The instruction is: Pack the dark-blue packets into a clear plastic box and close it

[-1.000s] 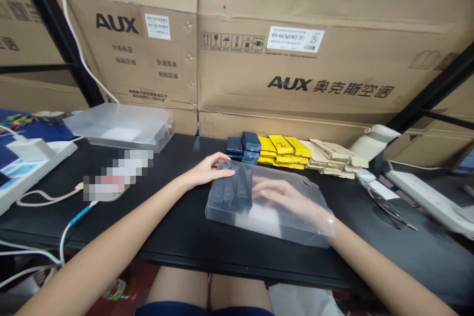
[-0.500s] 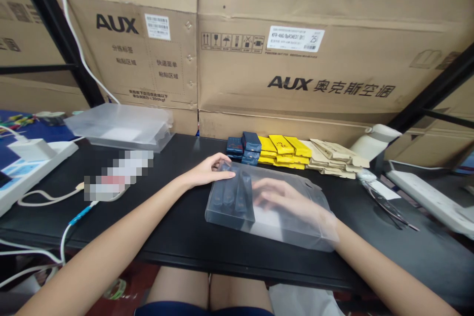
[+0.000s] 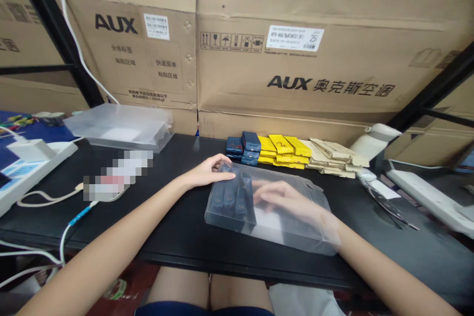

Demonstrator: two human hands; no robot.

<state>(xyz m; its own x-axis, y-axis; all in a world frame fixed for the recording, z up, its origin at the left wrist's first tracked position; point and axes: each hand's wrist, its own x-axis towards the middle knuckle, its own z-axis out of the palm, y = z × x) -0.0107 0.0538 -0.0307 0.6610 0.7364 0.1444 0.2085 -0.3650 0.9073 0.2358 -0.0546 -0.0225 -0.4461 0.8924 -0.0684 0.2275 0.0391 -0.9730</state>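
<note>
A clear, frosted plastic box (image 3: 237, 231) lies on the black table in front of me, its opening toward the right. Inside, at its left end, several dark blue packets (image 3: 229, 192) stand side by side. My left hand (image 3: 213, 170) grips the box's far left corner between thumb and fingers. Through the open end, my right hand (image 3: 283, 197) reaches inside the box. Its fingers, seen hazily through the plastic, point left close to the packets and look loosely apart, with nothing visible in them. A pale patch (image 3: 267, 219) shows inside the box below the fingers.
Behind the box sit stacked dark blue packets (image 3: 252, 148), yellow packets (image 3: 283, 150) and beige packets (image 3: 333, 155). A white bottle (image 3: 375, 143) and glasses (image 3: 388, 207) are at right. Another plastic box (image 3: 122, 126), power strips (image 3: 22, 173) and cables lie left. Large cardboard boxes (image 3: 237, 74) stand behind.
The near right part of the plastic box has shifted slightly toward me. Both hands stay almost where they were, the right one still inside the box.
</note>
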